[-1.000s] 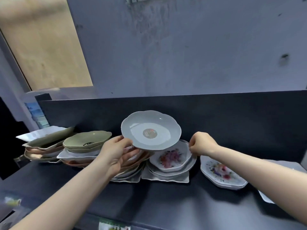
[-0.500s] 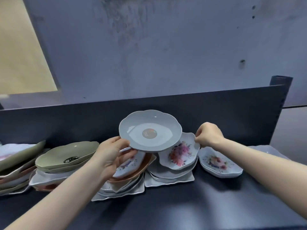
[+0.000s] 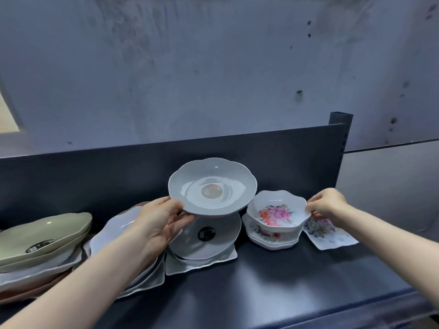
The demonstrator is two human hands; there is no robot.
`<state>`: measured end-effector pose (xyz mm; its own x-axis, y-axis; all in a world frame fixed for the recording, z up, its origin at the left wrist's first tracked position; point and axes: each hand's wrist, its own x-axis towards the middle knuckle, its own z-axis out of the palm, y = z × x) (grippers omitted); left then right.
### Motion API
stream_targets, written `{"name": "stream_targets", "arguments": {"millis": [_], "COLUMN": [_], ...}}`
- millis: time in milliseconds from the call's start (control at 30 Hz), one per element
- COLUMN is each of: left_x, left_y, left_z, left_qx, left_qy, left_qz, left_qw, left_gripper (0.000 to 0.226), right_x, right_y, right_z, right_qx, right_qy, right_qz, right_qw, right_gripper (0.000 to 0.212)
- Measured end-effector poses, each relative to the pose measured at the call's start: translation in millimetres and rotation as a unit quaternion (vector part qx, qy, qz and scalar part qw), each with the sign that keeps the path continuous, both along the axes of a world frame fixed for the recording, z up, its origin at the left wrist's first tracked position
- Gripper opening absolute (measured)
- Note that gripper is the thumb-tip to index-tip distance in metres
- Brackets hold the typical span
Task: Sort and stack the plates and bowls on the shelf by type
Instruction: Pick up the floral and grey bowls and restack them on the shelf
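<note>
My left hand [image 3: 159,224] grips the near-left rim of a grey scalloped bowl [image 3: 212,186] and holds it in the air above a grey plate with a black sticker [image 3: 206,238]. That plate lies on a white square plate [image 3: 202,263]. My right hand [image 3: 329,205] pinches the right rim of a white floral bowl [image 3: 276,212], which sits on a small stack of matching floral bowls [image 3: 270,239]. Under my left forearm lies a pile of white scalloped plates [image 3: 114,231].
Green oval dishes [image 3: 45,231] sit stacked on white and brown plates at the far left. A flat floral square plate [image 3: 330,236] lies right of the floral stack. The dark shelf [image 3: 261,286] has a back panel and an upright post [image 3: 339,138] at its right end.
My right hand carried the floral bowl rightward off the middle pile onto the floral stack. The grey plate with the black sticker is now uncovered. The view has swung to the right.
</note>
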<state>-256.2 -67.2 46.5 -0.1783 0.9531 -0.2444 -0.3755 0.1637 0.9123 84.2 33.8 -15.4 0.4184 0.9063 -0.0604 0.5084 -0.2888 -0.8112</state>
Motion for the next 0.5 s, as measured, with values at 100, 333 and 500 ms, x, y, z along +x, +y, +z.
{"name": "stream_targets", "arguments": {"millis": [100,333,500], "left_x": [6,8,8], "left_y": [2,1,-5], "left_z": [2,-10,-20], "left_qx": [-0.003,-0.022,-0.016], "left_qy": [0.005,0.034,0.029], "left_qz": [0.009,0.048,0.068], "left_qw": [1.000,0.998,0.997], "left_gripper": [0.018,0.016,0.022], "right_x": [2,-2,1], "right_y": [8,31,44], "right_z": [-14,-40,-49], "right_qx": [-0.024,-0.025,-0.014], "right_qy": [-0.056,-0.177,-0.272], "right_qz": [0.037,0.118,0.188], "right_qw": [0.997,0.977,0.944], "right_gripper": [0.021,0.015,0.022]}}
